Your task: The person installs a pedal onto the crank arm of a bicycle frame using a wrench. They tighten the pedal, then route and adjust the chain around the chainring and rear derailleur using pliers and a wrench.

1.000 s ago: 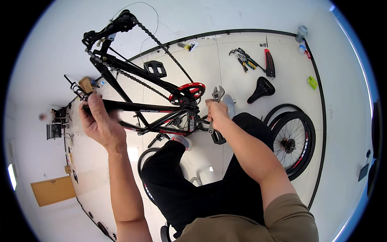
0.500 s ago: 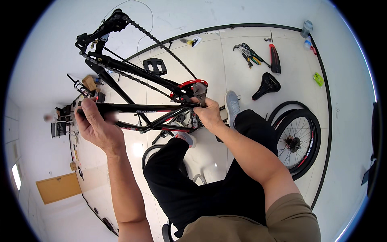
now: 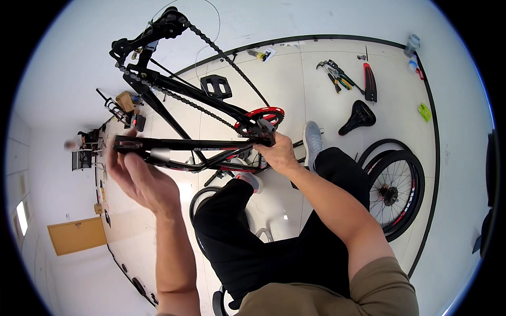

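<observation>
A black bicycle frame (image 3: 179,144) with red trim rises in front of me. Its chain (image 3: 226,60) runs from the derailleur (image 3: 171,22) to a red chainring (image 3: 270,112). At the bottom bracket, my right hand (image 3: 279,154) is closed around an adjustable wrench (image 3: 266,128), whose handle the fingers hide. My left hand (image 3: 147,184) is beside the near tube's free end, thumb and fingers apart and somewhat blurred; whether it touches the tube is hard to tell. A black pedal (image 3: 215,87) shows beyond the frame.
On the floor at right lie a saddle (image 3: 358,117), pliers and a hammer (image 3: 337,75), a red-black mudguard (image 3: 370,83) and wheels (image 3: 395,192). Bottles (image 3: 412,46) stand by the wall. Boxes (image 3: 125,101) sit far left, and another person (image 3: 84,141) is in the background.
My left hand has loosened from the tube end, its thumb coming off and its fingers spreading. The wrench head has tilted down to the right. The whole view has shifted slightly.
</observation>
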{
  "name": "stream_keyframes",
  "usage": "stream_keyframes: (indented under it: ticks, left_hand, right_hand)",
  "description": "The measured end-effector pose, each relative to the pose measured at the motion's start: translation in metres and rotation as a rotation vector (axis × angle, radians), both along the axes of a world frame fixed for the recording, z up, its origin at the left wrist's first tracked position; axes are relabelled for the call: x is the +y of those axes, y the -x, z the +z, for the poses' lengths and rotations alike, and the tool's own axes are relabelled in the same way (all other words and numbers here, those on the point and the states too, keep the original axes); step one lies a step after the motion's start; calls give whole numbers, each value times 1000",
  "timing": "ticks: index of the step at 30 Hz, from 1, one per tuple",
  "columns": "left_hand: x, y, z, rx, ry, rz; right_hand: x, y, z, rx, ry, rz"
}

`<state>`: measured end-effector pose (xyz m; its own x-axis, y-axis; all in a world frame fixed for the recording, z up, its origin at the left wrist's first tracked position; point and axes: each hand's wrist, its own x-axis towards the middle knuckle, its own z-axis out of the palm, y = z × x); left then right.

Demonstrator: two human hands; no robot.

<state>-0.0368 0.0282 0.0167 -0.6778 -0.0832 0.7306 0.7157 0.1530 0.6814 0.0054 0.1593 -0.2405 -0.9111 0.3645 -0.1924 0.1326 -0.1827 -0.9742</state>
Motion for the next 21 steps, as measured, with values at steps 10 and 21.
stream_keyframes:
  ticks: [10, 21]
  left_hand:
    - [-36, -76, -149, -843, 166, 39]
    - [-33, 74, -215, -628, 611, -183]
  right_hand:
    - [-5, 0, -7, 36, 73, -47]
    - [1, -1, 10, -49, 120, 3]
